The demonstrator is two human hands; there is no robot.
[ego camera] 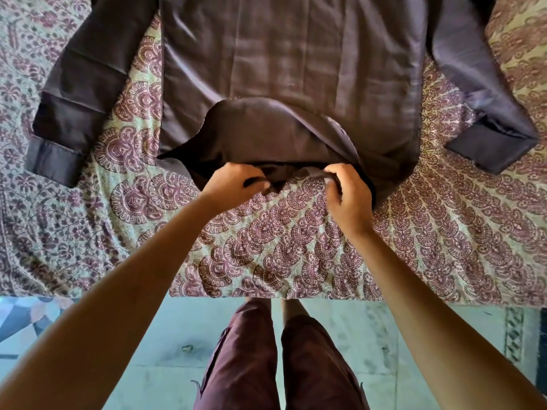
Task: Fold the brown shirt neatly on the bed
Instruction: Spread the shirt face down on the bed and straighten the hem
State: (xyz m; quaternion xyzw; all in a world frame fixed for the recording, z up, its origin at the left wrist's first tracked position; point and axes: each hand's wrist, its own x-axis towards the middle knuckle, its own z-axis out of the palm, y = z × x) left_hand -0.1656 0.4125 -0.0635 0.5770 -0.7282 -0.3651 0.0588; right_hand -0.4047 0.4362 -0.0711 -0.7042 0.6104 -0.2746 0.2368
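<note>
The brown shirt (284, 63) lies spread flat on the bed (296, 255), its body in the middle and both long sleeves angled out to the left and right. The shirt's near edge is turned up and bunched at the centre. My left hand (233, 184) pinches that bunched edge with curled fingers. My right hand (347, 196) grips the same edge a little to the right, fingers curled over the cloth. The fingertips of both hands are partly hidden in the fabric.
The bed wears a cover printed with maroon paisley fans. Its near edge runs across the lower middle of the view. Below it are a pale tiled floor (370, 335) and my legs in maroon trousers (266, 365).
</note>
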